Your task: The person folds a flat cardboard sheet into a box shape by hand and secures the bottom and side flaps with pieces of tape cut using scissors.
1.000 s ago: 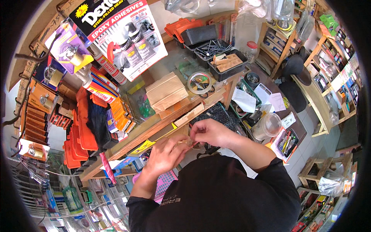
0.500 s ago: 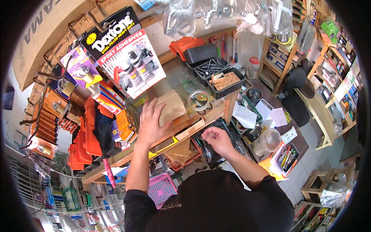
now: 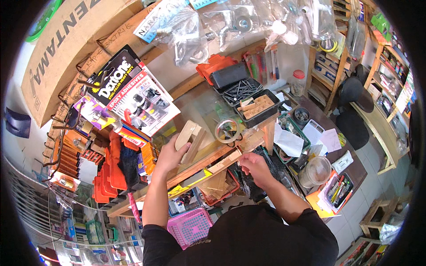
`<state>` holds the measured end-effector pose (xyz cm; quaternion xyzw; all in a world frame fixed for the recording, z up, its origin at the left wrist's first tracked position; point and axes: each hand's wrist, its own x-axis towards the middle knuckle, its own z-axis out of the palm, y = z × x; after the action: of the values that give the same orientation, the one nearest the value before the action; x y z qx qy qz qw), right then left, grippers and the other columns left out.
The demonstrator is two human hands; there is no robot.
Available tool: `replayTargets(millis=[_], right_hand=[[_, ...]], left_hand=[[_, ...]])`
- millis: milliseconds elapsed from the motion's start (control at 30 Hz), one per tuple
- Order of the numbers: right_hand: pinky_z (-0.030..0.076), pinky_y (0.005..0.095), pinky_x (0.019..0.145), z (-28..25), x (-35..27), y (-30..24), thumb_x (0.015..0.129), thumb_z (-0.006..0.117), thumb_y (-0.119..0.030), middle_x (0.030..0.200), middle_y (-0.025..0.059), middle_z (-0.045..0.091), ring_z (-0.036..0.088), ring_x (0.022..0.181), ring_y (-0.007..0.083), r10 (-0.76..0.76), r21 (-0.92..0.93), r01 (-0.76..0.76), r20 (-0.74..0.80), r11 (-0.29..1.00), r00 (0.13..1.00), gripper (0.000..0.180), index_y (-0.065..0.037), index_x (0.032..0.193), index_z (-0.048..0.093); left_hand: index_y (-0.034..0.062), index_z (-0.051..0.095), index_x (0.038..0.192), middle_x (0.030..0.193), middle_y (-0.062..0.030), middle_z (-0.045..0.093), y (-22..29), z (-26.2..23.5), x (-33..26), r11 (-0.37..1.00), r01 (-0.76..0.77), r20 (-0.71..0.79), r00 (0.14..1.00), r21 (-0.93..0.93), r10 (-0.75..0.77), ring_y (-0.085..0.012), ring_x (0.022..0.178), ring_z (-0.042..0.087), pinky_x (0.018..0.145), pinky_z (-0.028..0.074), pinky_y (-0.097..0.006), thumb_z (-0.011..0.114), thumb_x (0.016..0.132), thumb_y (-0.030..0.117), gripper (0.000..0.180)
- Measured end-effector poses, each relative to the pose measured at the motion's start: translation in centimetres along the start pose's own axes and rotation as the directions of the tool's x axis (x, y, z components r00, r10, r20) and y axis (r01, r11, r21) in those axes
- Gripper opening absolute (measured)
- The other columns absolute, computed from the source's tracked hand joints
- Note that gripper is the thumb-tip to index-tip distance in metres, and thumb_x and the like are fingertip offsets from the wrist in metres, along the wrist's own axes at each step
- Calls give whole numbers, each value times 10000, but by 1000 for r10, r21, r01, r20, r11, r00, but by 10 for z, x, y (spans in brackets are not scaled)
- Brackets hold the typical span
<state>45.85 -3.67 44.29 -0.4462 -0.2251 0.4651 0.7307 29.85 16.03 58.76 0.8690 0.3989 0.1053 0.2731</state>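
My left hand (image 3: pixel 169 155) is closed around the near-left side of a tan block-like piece (image 3: pixel 191 139), wooden or cardboard, tilted up over the glass-topped counter (image 3: pixel 199 108). Its thumb lies against the block's near face. At the counter's front wooden edge, my right hand (image 3: pixel 256 168) has its fingers pinched together; whatever is in them is too small to tell. A roll of clear tape (image 3: pixel 216 131) rests on the glass between the hands. Beyond my right hand stand a black tray of tan pieces (image 3: pixel 253 119) and a black box of nails or screws (image 3: pixel 242 91).
Carded adhesives (image 3: pixel 144 104) hang at the left above orange cases (image 3: pixel 116 162). Bagged pipe fittings (image 3: pixel 230 24) hang overhead. A clear jar (image 3: pixel 314 170) and papers (image 3: pixel 286 139) lie to the right. Below the counter is a pink basket (image 3: pixel 191 226).
My left hand, spread above the flat tan piece before, now grips it and has tipped it up. My right hand has shifted slightly right and down, still pinched. The whole view has shifted.
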Motion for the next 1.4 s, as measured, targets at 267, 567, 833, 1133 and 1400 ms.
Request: replayTargets(millis=[267, 567, 833, 1133, 1400], right_hand=[[447, 215, 624, 71, 48, -19, 838, 618, -88, 848, 14, 597, 563, 794, 75, -340, -110, 369, 214, 923, 916, 107, -21, 918, 597], [509, 254, 602, 117, 72, -28, 799, 619, -38, 932, 116, 604, 624, 758, 160, -450, -408, 614, 431, 676, 782, 112, 4, 890, 567], [518, 289, 699, 125, 75, -28, 785, 617, -14, 910, 129, 625, 638, 818, 209, -516, -451, 707, 485, 545, 707, 107, 6, 880, 573], [475, 259, 826, 121, 99, -31, 856, 583, 0, 940, 106, 642, 614, 964, 160, -219, -308, 387, 461, 869, 860, 44, 26, 888, 570], [476, 244, 813, 119, 97, -41, 850, 591, 17, 917, 73, 635, 604, 944, 137, -173, -290, 320, 438, 902, 882, 66, 25, 913, 577]], left_hand=[[73, 367, 1344, 1143, -255, 559, -21, 40, -23, 969, 241, -202, 948, -51, -246, -386, 1078, 543, 916, 423, -435, 509, 883, 421, 595], [45, 186, 1412, 1419, -267, 233, -23, 37, -29, 942, 172, -155, 962, -288, -223, -425, 1280, 279, 1048, 287, -428, 406, 929, 290, 585], [195, 204, 1432, 1358, -198, 230, -23, 24, -43, 818, 171, -50, 970, -549, -237, -329, 1226, 354, 880, 497, -361, 442, 910, 215, 575], [290, 288, 1408, 1289, -166, 212, -76, 3, -49, 894, -333, 90, 923, -300, 374, -279, 883, 579, 843, 511, -360, 642, 806, 216, 703], [219, 608, 1135, 1330, -51, 367, -61, -7, -40, 722, -537, -203, 723, 436, 660, -344, 1233, 345, 966, 388, -477, 768, 618, 352, 557]])
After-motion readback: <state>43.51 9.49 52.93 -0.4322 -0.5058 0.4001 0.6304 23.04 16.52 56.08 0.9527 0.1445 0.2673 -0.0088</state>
